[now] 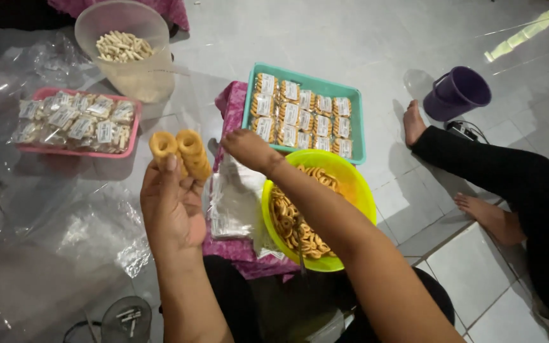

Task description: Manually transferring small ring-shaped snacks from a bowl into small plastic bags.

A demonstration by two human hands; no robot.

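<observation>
- My left hand [171, 202] is clamped on a short stack of ring biscuits [182, 152], raised above the floor, at ten o'clock from the green bowl [357, 190].
- My right hand [247, 149] reaches over the stack of clear bags [233, 200]; I cannot tell whether its fingers are apart or together.
- The rings look light, dry and brittle, so I judge a gentle hold around the stack's sides suits best.
- The teal tray [360, 124] of packed bags lies at twelve o'clock from the bowl.
</observation>
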